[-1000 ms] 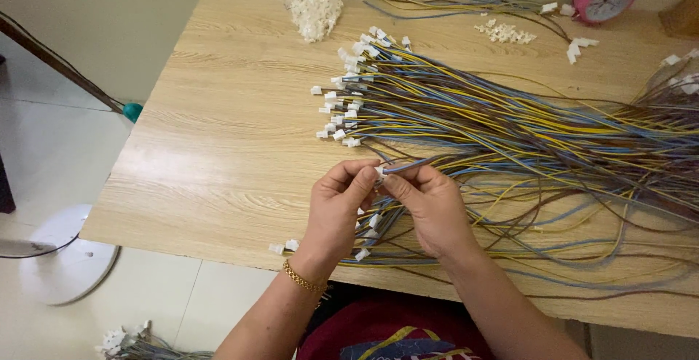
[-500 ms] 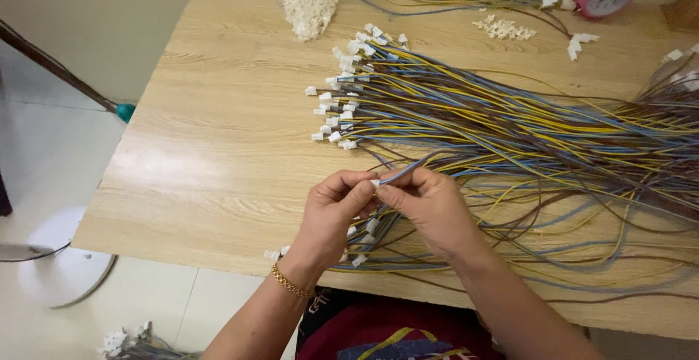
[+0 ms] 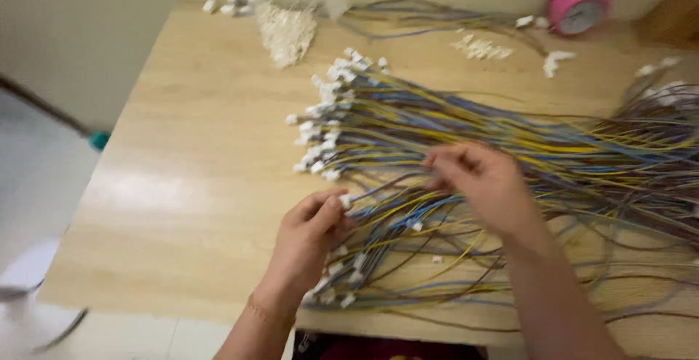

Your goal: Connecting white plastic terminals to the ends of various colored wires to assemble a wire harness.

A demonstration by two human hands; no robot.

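Now both hands, left [image 3: 309, 232] and right [image 3: 480, 185], pinch one wire [image 3: 386, 200] stretched between them.

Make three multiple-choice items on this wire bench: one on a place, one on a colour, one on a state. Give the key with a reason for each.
1. Where is the clock?
A. far right of the table
B. near left corner
C. under the wires

2. What colour is the clock?
A. green
B. pink
C. black

3. What is the left hand doing?
A. lying flat on bare wood
B. pinching a white connector on a wire end
C. lifting the clock

Key: 1 A, it sits at the far edge, right of the bag of white parts. 2 B, its body is pink. 3 B, thumb and fingers close on the connector, while the right hand grips wires in the bundle.
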